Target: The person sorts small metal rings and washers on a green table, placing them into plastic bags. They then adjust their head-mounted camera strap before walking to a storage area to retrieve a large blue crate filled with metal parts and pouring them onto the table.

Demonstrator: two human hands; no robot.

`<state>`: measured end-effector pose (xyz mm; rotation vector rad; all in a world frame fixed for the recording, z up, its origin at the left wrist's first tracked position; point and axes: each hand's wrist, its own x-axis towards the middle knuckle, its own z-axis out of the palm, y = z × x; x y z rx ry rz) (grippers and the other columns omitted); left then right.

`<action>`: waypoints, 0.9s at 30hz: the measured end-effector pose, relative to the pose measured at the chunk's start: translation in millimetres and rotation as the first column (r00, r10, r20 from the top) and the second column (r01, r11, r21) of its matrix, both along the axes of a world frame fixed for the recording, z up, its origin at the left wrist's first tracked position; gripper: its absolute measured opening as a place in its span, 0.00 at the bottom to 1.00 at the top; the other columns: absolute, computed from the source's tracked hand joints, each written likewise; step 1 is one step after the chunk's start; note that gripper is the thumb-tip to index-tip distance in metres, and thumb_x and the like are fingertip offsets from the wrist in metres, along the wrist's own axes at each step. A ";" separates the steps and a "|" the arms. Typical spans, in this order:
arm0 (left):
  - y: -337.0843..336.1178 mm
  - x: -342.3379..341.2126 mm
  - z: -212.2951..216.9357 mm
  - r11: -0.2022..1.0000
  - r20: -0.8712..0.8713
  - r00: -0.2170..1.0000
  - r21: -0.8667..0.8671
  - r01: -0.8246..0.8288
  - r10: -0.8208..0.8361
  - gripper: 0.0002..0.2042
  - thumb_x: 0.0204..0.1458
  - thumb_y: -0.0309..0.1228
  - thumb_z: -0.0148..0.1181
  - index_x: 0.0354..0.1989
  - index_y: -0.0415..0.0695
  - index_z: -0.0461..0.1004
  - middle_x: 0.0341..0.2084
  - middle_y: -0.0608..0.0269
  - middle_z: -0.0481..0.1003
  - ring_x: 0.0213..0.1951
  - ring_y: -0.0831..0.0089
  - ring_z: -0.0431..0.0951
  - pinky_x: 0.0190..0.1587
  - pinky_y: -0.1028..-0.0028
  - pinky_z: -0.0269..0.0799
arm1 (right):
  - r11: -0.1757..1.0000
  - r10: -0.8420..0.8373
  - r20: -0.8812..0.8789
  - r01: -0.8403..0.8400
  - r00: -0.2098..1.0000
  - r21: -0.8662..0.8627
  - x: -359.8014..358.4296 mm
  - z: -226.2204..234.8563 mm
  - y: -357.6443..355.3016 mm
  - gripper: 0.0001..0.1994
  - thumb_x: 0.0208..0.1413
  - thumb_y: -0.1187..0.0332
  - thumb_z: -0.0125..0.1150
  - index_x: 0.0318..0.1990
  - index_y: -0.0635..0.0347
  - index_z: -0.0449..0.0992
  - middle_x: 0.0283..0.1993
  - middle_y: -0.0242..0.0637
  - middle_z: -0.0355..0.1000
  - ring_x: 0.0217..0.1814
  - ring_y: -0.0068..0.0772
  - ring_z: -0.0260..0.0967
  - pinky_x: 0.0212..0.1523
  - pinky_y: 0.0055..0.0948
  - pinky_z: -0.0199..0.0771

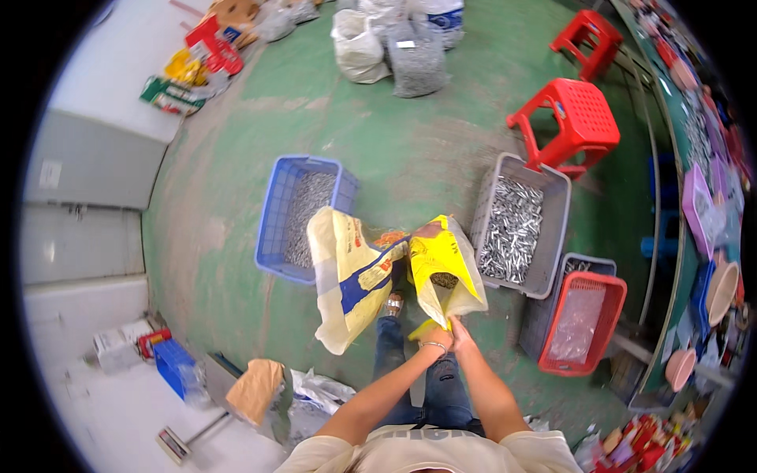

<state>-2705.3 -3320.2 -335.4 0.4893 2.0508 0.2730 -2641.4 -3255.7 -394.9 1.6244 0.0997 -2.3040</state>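
Observation:
A large woven sack [441,272], yellow with blue patches, hangs open in front of me over the green floor. My left hand [434,337] and my right hand [460,334] grip its near edge close together, a bracelet on the left wrist. Small dark metal parts show inside the sack's mouth. A loose flap of the sack [347,276] droops to the left above my jeans and shoes.
A blue crate [276,213] of small metal parts stands left; a grey crate [489,205] of shiny metal parts stands right. A red basket [611,296] sits in another grey crate. Two red stools [576,118], filled bags [414,55], a scale [177,445] and a cluttered bench [694,158] surround me.

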 end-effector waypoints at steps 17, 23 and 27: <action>-275.0 -102.5 10.0 0.072 0.209 0.074 0.018 -0.997 0.975 0.35 0.39 0.57 0.59 0.43 0.33 0.68 0.41 0.48 0.70 0.39 0.56 0.73 0.39 0.55 0.71 | 0.998 0.069 0.037 -0.069 0.997 0.012 -20.1 16.2 -26.1 0.15 0.57 0.57 0.41 0.21 0.51 0.60 0.11 0.23 0.45 0.08 0.17 0.40 0.09 0.19 0.38; -315.2 -129.1 -9.0 0.510 -0.265 0.449 0.245 -0.824 0.853 0.26 0.55 0.39 0.38 0.17 0.30 0.73 0.18 0.38 0.71 0.27 0.47 0.74 0.34 0.60 0.69 | 0.976 0.047 0.068 -0.061 0.997 0.207 -25.8 3.9 -54.0 0.12 0.57 0.60 0.44 0.23 0.51 0.64 0.12 0.24 0.51 0.08 0.19 0.44 0.08 0.19 0.42; -328.6 -147.0 -6.0 0.477 -0.148 0.454 0.269 -0.837 0.879 0.26 0.55 0.40 0.38 0.16 0.29 0.72 0.18 0.38 0.71 0.26 0.47 0.74 0.34 0.59 0.68 | 0.928 0.032 0.235 -0.116 0.971 0.354 -47.4 11.5 -81.6 0.14 0.56 0.62 0.45 0.18 0.50 0.59 0.11 0.24 0.47 0.07 0.19 0.43 0.07 0.19 0.41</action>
